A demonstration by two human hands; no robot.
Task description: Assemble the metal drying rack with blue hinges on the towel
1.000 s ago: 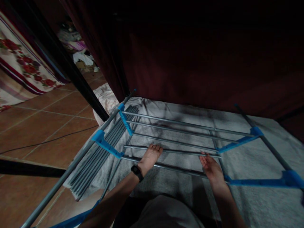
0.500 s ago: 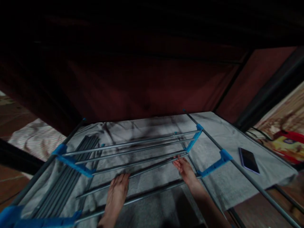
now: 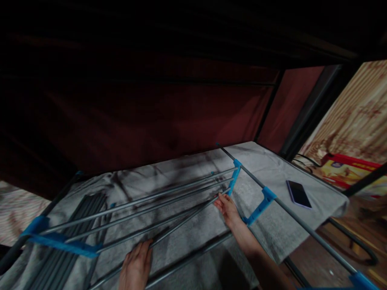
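One loose grey rod (image 3: 181, 223) runs slantwise across the middle of a metal rack (image 3: 151, 197), above a grey sheet (image 3: 260, 169). Near its far end the right hand (image 3: 227, 209) has its grip clamped on it, thumb and fingertips together. The left hand (image 3: 136, 264) lies over its nearer part, back upward; the fingers' undersides are hidden, so I cannot tell how firmly that grip is closed. Whether the rod's far end sits in the upper blue bracket (image 3: 235, 177) cannot be told.

A strip of open sheet separates the rod from the near crossbar (image 3: 193, 257). Just right of the right hand, the lower blue bracket (image 3: 260, 207) and the side bar (image 3: 302, 225) bound the space. A bundle of rods (image 3: 90, 205) passes beneath the rack's left bracket (image 3: 63, 243), crowding that side.

Outward, bare sheet spreads right of the side bar, with a phone (image 3: 299, 194) near its edge. A dark red curtain (image 3: 169, 125) closes off the back; a black post (image 3: 317, 114) rises at right, and beyond the sheet's edge sits a red and yellow box (image 3: 353, 171).
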